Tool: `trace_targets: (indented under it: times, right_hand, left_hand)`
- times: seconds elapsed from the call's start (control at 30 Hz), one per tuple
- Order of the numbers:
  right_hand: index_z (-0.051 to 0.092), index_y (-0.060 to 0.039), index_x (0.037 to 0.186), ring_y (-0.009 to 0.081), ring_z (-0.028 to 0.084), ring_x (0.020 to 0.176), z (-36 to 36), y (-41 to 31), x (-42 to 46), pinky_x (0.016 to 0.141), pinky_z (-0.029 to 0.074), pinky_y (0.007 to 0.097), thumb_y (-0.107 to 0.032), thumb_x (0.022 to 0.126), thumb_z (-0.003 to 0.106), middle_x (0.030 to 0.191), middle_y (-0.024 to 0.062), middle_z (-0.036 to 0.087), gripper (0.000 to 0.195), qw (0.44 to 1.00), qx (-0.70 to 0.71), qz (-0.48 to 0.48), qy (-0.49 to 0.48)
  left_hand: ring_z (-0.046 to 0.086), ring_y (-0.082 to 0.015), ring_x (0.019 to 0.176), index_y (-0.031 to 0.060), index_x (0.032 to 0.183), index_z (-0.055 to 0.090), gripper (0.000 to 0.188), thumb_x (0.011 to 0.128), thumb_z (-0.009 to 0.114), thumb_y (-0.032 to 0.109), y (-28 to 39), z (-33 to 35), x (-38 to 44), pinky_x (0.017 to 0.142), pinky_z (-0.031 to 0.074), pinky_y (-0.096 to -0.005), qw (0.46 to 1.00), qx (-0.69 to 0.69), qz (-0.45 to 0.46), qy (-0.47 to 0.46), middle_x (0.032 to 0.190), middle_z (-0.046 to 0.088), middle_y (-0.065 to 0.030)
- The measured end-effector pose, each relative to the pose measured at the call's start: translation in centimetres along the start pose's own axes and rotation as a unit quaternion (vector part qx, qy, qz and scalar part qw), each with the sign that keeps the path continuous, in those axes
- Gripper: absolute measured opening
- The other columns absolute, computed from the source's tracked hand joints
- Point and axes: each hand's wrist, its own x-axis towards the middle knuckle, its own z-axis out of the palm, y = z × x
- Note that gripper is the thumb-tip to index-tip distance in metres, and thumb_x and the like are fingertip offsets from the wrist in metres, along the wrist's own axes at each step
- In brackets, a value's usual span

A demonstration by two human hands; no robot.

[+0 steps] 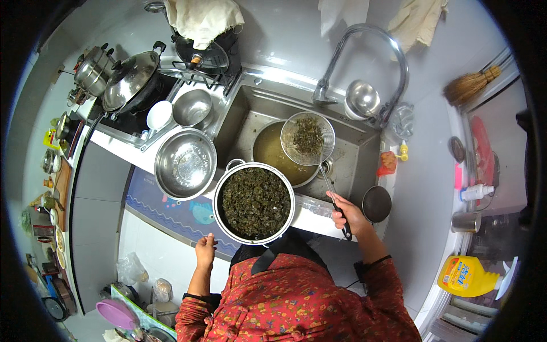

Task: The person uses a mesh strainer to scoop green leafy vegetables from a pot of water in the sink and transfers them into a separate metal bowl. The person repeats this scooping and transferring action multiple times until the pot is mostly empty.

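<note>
My right hand [348, 213] grips the black handle of a round wire skimmer [290, 136]. Dark green chopped leafy bits [308, 136] lie in the skimmer's bowl. Below it, a metal basin [257, 159] of cloudy yellowish water stands in the sink [359, 160]; the skimmer covers part of that basin. Close in front of me, a round metal pot [293, 209] is heaped with dark green chopped leaves [255, 201]. My left hand [206, 252] is beside the pot's lower left, fingers loosely curled, with nothing visible in it.
A wet steel basin [186, 164], a smaller steel bowl [192, 108] and a white bowl [159, 115] stand left of the sink. The curved faucet [401, 64] rises behind it. A lidded wok [130, 81] sits on the stove. At right are a dark round object [377, 204] and a yellow bottle [466, 275].
</note>
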Motion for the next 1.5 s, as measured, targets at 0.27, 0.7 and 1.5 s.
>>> trace_targets:
  times: [0.27, 0.7, 1.5]
  right_hand:
    - [0.032, -0.0247, 0.144, 0.0066, 0.034, 0.044, 0.8, 0.3, -0.8, 0.043, 0.030, 0.0226, -0.028, 0.102, 0.037, 0.063, -0.0023, 0.042, 0.043, 1.000, -0.010, -0.028, -0.004]
    - [0.035, -0.0079, 0.144, 0.0060, 0.041, 0.045, 3.7, 4.0, -4.0, 0.043, 0.036, 0.0206, -0.019, 0.101, 0.040, 0.062, -0.0009, 0.046, 0.045, 0.922, -0.309, -0.212, 0.093]
    - [0.064, -0.0231, 0.122, 0.0244, 0.050, 0.061, 4.4, 7.5, -3.4, 0.058, 0.043, 0.0360, -0.021, 0.081, 0.068, 0.068, 0.0053, 0.043, 0.041, 0.461, -0.723, -0.459, 0.234]
  left_hand:
    - [0.050, -0.0119, 0.067, 0.0026, 0.076, 0.055, 0.025, 0.090, 0.064, 0.021, 1.8, 0.0, 0.4, 0.066, 0.043, -0.0266, 0.983, 0.039, 0.157, 0.081, 0.077, 0.058, -0.0037]
    - [0.059, -0.0145, 0.081, 0.0030, 0.129, 0.047, 0.036, 0.096, 0.052, 0.015, 9.7, 2.7, -1.5, 0.069, 0.048, -0.0284, 0.992, -0.062, 0.082, -0.067, 0.102, 0.060, -0.0084]
    - [0.058, -0.0117, 0.069, 0.0037, 0.123, 0.053, 0.032, 0.094, 0.054, 0.016, 9.5, 3.0, -1.6, 0.060, 0.047, -0.0271, 0.990, -0.030, 0.101, -0.089, 0.090, 0.061, -0.0051]
